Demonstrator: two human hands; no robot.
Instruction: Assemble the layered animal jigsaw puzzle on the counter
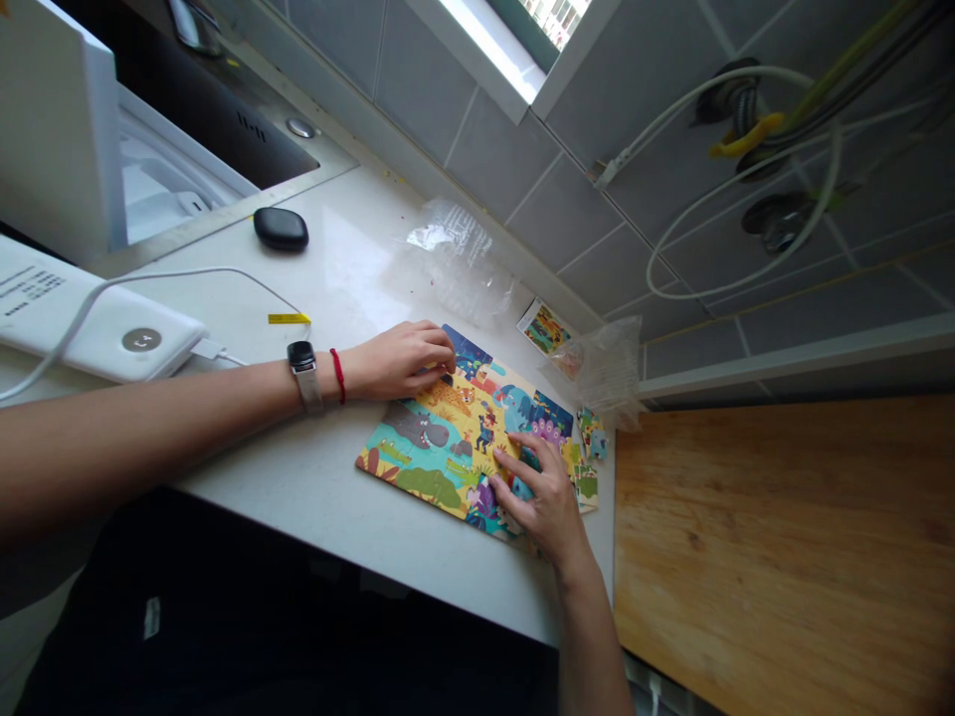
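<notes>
A colourful jigsaw puzzle (429,482) with cartoon animals lies flat on the white counter, mostly filled with pieces. My left hand (407,360) rests at its upper left edge, fingers loosely bent and apart from the thumb; a small dark patch shows by the fingertips, too small to make out. Over the right part of the puzzle, my right hand (543,492) is spread with its fingertips on the pieces, hiding some of the picture. Loose puzzle pieces (587,485) lie beside the puzzle's right edge. Behind it sits a small picture card (544,325).
Clear plastic wrapping (470,264) and a plastic bag (612,363) lie along the wall. To the left are a black rounded case (281,229), a white power bank (96,313) with a cable, and a sink (276,164). A wooden board (783,527) adjoins the counter on the right.
</notes>
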